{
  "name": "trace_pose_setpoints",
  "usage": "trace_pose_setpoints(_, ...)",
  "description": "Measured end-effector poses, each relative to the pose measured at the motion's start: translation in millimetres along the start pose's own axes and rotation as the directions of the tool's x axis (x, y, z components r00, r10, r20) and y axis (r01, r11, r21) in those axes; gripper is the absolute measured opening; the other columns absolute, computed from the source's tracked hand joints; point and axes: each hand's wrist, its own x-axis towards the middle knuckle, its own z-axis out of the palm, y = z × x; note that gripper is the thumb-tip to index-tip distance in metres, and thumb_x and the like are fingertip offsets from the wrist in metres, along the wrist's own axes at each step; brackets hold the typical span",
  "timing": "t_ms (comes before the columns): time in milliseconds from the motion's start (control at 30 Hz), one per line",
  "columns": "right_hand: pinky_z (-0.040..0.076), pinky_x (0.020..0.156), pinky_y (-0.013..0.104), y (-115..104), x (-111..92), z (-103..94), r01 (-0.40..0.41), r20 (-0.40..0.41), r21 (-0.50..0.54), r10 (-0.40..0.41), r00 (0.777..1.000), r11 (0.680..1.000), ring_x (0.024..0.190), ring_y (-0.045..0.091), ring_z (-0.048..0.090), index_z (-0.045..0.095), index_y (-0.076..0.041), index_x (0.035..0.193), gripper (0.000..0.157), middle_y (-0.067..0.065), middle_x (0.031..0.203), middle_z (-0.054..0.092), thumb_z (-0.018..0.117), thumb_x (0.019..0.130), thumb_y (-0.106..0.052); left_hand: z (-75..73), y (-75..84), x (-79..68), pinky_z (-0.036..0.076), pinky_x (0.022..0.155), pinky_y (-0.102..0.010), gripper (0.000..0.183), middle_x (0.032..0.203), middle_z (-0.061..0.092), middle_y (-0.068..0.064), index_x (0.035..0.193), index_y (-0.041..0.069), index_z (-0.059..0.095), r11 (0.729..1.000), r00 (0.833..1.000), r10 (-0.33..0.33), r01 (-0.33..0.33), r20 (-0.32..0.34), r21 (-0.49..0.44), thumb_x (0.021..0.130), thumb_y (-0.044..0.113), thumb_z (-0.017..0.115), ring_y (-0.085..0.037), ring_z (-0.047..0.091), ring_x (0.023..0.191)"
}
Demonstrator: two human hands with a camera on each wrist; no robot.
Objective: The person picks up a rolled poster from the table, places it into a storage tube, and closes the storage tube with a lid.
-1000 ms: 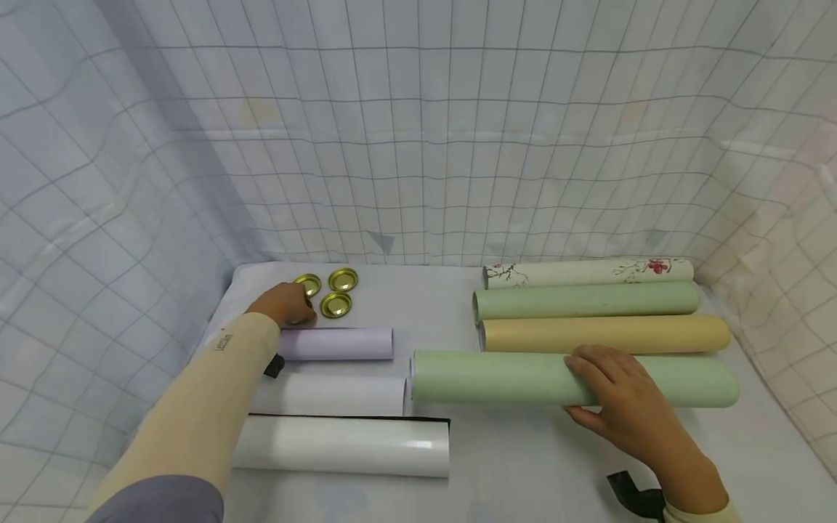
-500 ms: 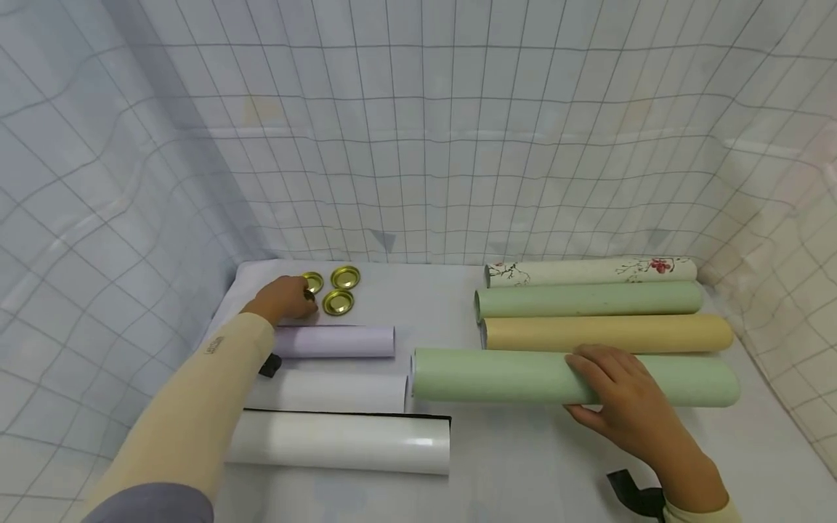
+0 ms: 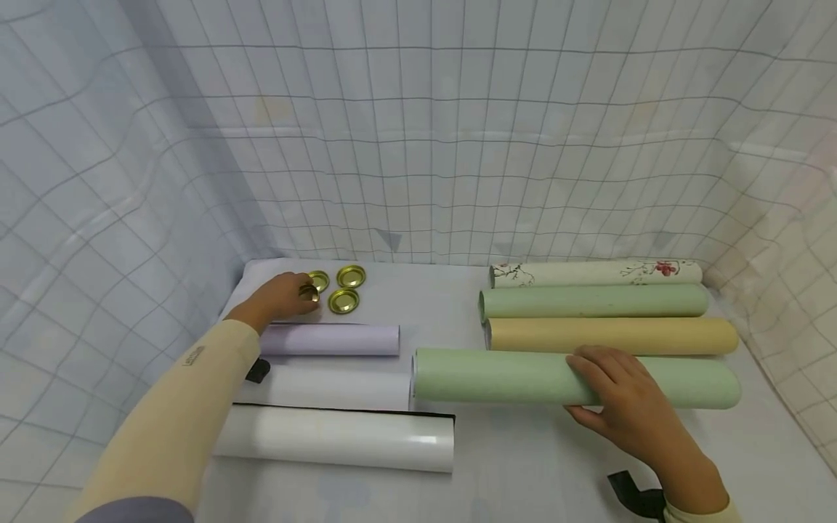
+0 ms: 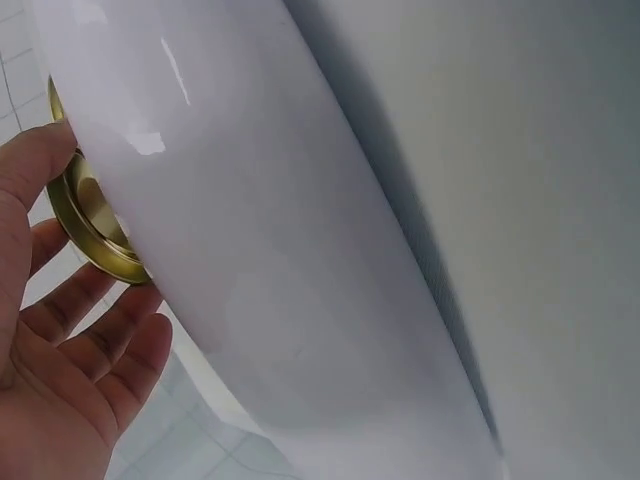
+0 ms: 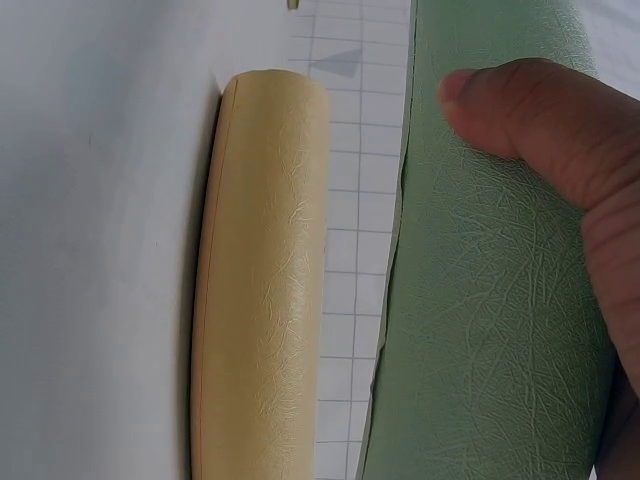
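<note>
My left hand (image 3: 280, 296) pinches a gold metal lid (image 4: 95, 225) between thumb and fingers, at the far left of the table. Three similar lids lie beside it, among them a front one (image 3: 344, 301) and a back one (image 3: 351, 276); the third is partly behind the hand. A lilac wallpaper roll (image 3: 346, 340) lies just in front of this hand. On the right, my right hand (image 3: 621, 392) grips a light green wallpaper roll (image 3: 497, 376) from the near side, thumb below it in the head view. The left wrist view shows the pinched lid partly covered by the lilac roll.
Behind the gripped roll lie a yellow roll (image 3: 608, 335), another green roll (image 3: 595, 303) and a floral roll (image 3: 588, 274). Two white rolls, a matte one (image 3: 346, 387) and a glossy one (image 3: 346, 437), lie front left. Grid-patterned sheeting (image 3: 458, 145) hangs around the table.
My left hand has drawn slightly left of the other lids, and more of the pinched lid shows. The right hand and its green roll look unmoved.
</note>
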Motion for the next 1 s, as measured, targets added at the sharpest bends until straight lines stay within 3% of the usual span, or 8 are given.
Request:
trace_pose_setpoints(233,0.036,0.096,0.044,1.0,-0.1,0.9,-0.008,0.013,-0.002,0.008,1.000,1.000,0.107,0.035,0.056,0.063,-0.002,0.117,0.064,0.013,0.117,0.061,0.042,0.098,-0.060,-3.2,10.2,-9.4,0.042,0.101,-0.058,0.058,0.122,0.057,-0.026,0.135,-0.003,0.053,0.997,0.994,0.080,-0.080,-0.075,0.010,0.091,0.029,0.073,-0.043,0.054,0.116)
trace_pose_setpoints(433,0.036,0.096,0.044,0.9,2.1,1.0,-0.001,0.000,-0.003,0.001,1.000,1.000,0.107,0.035,0.056,0.063,-0.002,0.118,0.064,0.013,0.117,0.061,0.043,0.098,-0.059,-9.9,25.7,-24.2,0.045,0.097,-0.056,0.053,0.119,0.059,-0.022,0.132,0.002,0.056,0.983,0.975,0.185,-0.185,-0.125,0.012,0.090,0.026,0.075,-0.038,0.058,0.111)
trace_pose_setpoints(600,0.036,0.095,0.044,-0.2,1.0,-0.4,-0.005,-0.002,-0.005,0.005,1.000,1.000,0.107,0.034,0.056,0.063,-0.002,0.117,0.064,0.013,0.117,0.061,0.042,0.098,-0.060,-18.1,44.2,-44.9,0.046,0.097,-0.055,0.056,0.126,0.057,-0.022,0.135,0.001,0.054,0.967,0.959,0.249,-0.253,-0.138,-0.015,0.091,0.030,0.074,-0.036,0.057,0.114)
trace_pose_setpoints(733,0.038,0.091,0.045,-1.2,-0.3,-0.4,-0.003,-0.009,-0.013,0.003,1.000,1.000,0.106,0.033,0.056,0.063,-0.003,0.117,0.064,0.012,0.117,0.061,0.042,0.098,-0.060,-18.7,56.0,-65.8,0.050,0.091,-0.051,0.059,0.131,0.055,-0.019,0.138,0.002,0.052,0.957,0.953,0.256,-0.273,-0.165,-0.093,0.091,0.029,0.075,-0.035,0.057,0.113)
trace_pose_setpoints(833,0.039,0.090,0.046,-0.4,-0.7,0.0,0.003,-0.010,-0.020,-0.003,1.000,1.000,0.105,0.034,0.057,0.063,-0.003,0.117,0.064,0.012,0.116,0.061,0.042,0.098,-0.060,-11.9,68.4,-80.2,0.053,0.086,-0.047,0.059,0.127,0.057,-0.015,0.137,0.002,0.054,0.939,0.930,0.302,-0.328,-0.208,-0.103,0.089,0.027,0.077,-0.031,0.059,0.108)
trace_pose_setpoints(1000,0.039,0.091,0.047,2.8,-1.7,2.4,0.009,-0.003,-0.020,-0.009,1.000,1.000,0.106,0.034,0.056,0.063,-0.003,0.118,0.065,0.013,0.117,0.061,0.041,0.098,-0.061,3.8,97.5,-102.4,0.052,0.093,-0.045,0.059,0.126,0.058,-0.006,0.135,0.006,0.056,0.877,0.862,0.429,-0.469,-0.270,-0.102,0.085,0.026,0.081,-0.025,0.061,0.110)
